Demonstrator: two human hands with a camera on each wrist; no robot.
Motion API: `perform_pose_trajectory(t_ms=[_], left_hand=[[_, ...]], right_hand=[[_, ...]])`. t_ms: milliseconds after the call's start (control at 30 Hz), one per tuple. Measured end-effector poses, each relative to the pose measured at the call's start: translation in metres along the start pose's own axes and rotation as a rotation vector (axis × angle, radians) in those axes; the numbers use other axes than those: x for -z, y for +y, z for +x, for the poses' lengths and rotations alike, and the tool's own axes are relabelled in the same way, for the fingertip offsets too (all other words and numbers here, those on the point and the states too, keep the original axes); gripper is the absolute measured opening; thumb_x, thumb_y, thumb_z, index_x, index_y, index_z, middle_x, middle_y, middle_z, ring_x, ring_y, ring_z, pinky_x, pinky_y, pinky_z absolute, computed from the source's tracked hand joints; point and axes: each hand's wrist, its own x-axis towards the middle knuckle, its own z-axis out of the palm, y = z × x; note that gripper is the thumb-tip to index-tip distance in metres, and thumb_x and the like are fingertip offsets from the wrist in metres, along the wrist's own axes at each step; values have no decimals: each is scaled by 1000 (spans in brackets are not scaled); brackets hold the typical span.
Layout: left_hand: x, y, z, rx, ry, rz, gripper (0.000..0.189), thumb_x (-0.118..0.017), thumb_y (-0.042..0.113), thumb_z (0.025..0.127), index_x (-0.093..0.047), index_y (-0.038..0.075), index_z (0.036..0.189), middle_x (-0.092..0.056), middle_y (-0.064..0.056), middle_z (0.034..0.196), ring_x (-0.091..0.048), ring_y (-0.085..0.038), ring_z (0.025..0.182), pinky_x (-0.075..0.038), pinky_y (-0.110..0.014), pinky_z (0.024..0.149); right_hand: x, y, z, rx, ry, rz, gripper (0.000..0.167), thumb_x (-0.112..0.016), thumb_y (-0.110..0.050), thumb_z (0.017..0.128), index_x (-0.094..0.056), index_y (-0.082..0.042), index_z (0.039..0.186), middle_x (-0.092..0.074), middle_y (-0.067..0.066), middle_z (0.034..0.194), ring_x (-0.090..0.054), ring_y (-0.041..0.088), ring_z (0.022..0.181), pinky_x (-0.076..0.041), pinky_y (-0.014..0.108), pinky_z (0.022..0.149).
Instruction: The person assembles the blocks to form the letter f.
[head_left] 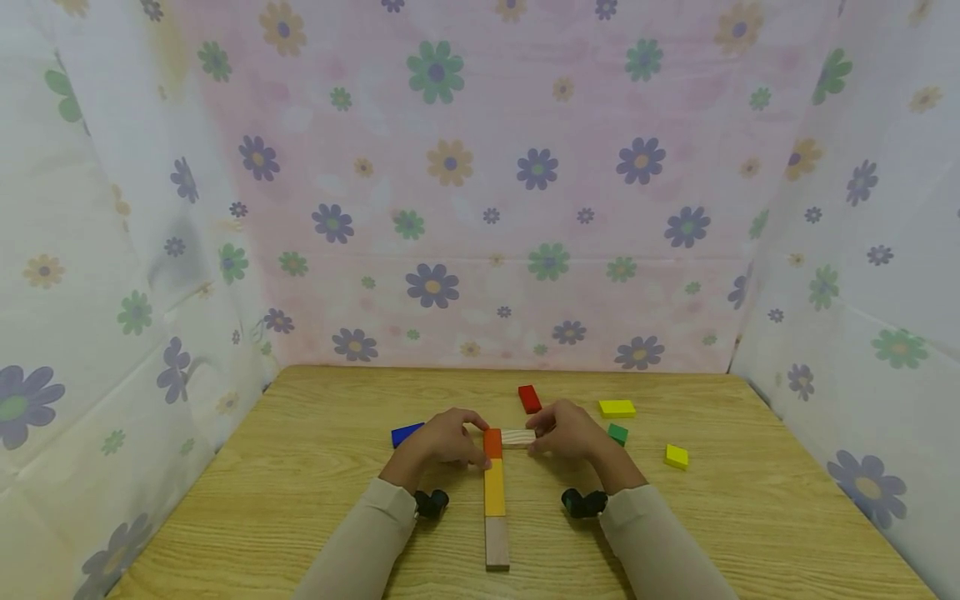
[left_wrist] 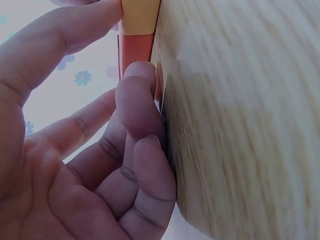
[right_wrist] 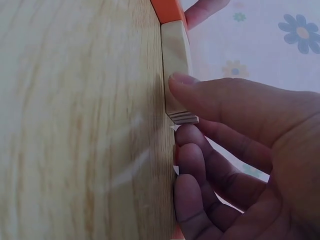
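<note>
Two bare hands work at a line of blocks lying flat on the table. My left hand [head_left: 448, 437] holds the orange block [head_left: 492, 443] at the line's far end. Its thumb presses near the seam with the yellow-orange block [head_left: 494, 492], and its index finger reaches the far corner. In the left wrist view the other fingers [left_wrist: 140, 107] curl beside the orange block. My right hand [head_left: 566, 429] pinches a pale wooden block [right_wrist: 175, 65] between thumb and fingers. That block [head_left: 517, 438] lies crosswise, its left end against the orange block's right side.
A greyish wooden block [head_left: 497, 542] forms the line's near end. A blue block [head_left: 407, 434] lies partly behind the left hand. Right of centre are a red block [head_left: 529, 398], yellow blocks [head_left: 617, 409] and a green block [head_left: 618, 433]. Flowered cloth [head_left: 487, 183] surrounds the table.
</note>
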Motion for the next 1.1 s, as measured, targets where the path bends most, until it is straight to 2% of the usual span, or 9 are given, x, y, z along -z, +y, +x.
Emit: perform_pose_trajectory(t_ms=[700,1100], left_hand=[[1,0,-1,-34,-22,19,62,-91,22,78,-64,13,134,-70,-7,86,-64,-22,66,-53,-34,67],[2,0,-1,-39,-17,33,66,-91,26,79,-63,14,137,-69,-6,92,-66,-23,69,-53,-36,69]], right_hand=[[-1,-1,-3,-7,11,-1,31,-88,-13,82,-78,-11,112,-71,0,99,-63,16,87,-57,36,82],[-1,0,-2,-10,4,6,32,-88,-13,82,-77,-11,113,-69,0,95,-60,18,85,-55,34,80]])
